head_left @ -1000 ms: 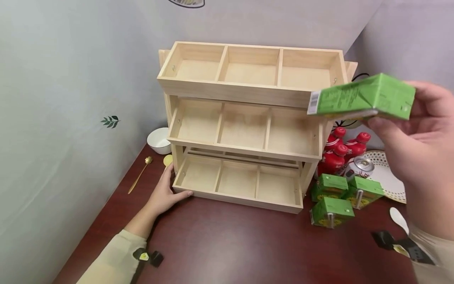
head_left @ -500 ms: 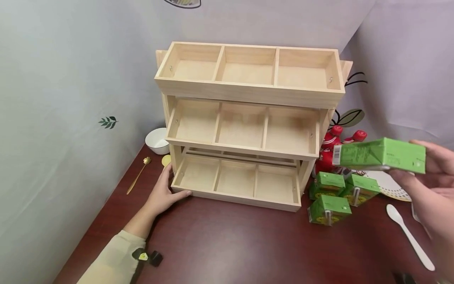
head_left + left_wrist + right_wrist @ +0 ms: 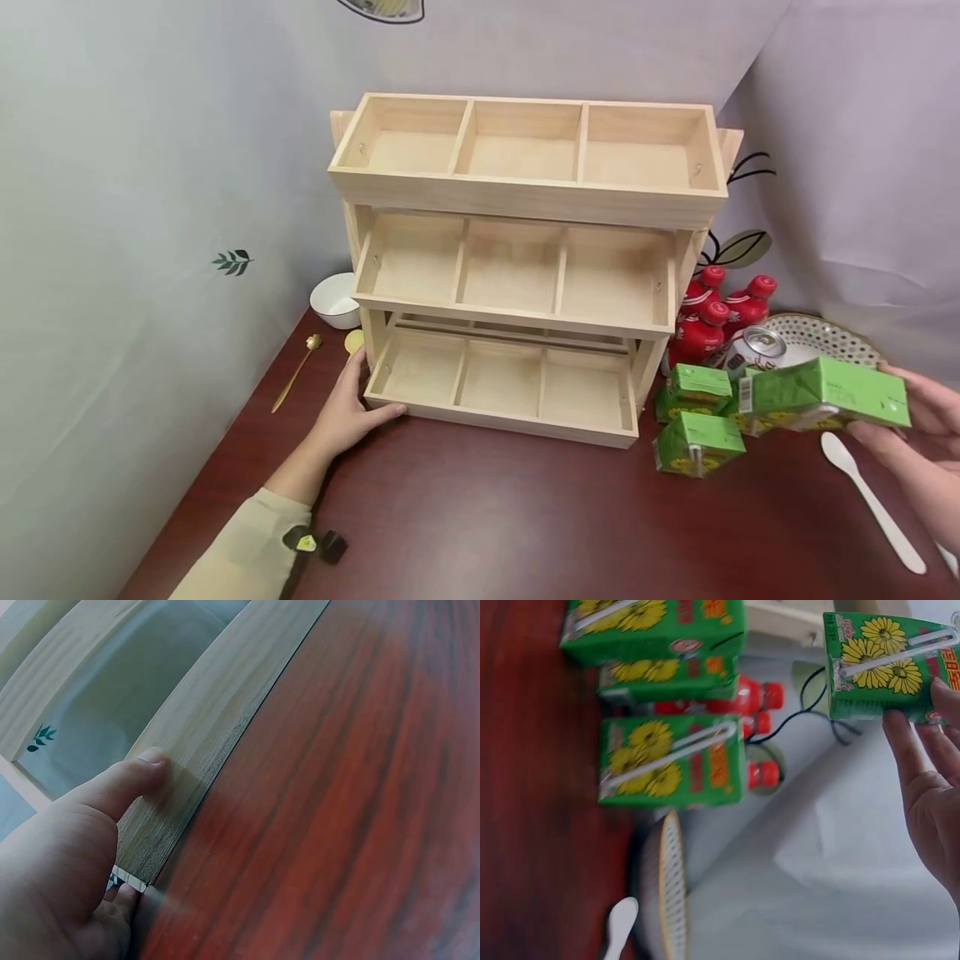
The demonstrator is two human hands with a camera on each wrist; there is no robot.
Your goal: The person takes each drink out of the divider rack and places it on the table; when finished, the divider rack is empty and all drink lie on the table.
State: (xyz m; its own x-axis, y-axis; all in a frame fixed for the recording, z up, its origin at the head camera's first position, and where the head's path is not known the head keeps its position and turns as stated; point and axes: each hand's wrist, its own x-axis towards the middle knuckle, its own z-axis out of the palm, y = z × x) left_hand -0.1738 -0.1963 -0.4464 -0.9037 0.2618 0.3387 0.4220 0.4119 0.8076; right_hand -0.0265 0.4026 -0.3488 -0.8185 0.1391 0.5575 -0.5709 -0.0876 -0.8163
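Observation:
My right hand (image 3: 933,433) holds a green drink carton (image 3: 828,396) by its end, raised and lying on its side. Yellow flowers and a white straw show on that held carton (image 3: 892,667) in the right wrist view. Below and left of it stand more green cartons (image 3: 697,446) on the table; the held one partly covers one of them in the head view. At the left, my left hand (image 3: 343,414) grips the lower corner of a three-tier wooden rack (image 3: 525,198). Its thumb (image 3: 142,776) presses the bottom tray's front board, and other fingers are round the side, mostly hidden.
Red bottles (image 3: 697,337), a drink can (image 3: 756,348) and a dotted plate (image 3: 810,333) stand behind the cartons. A white spoon (image 3: 877,508) lies at the right. Left of the rack are a white bowl (image 3: 335,302) and a gold spoon (image 3: 296,375).
My right hand has carried the carton down and to the right, from beside the rack's top tier to just above the other cartons. My left hand stays at the rack's corner.

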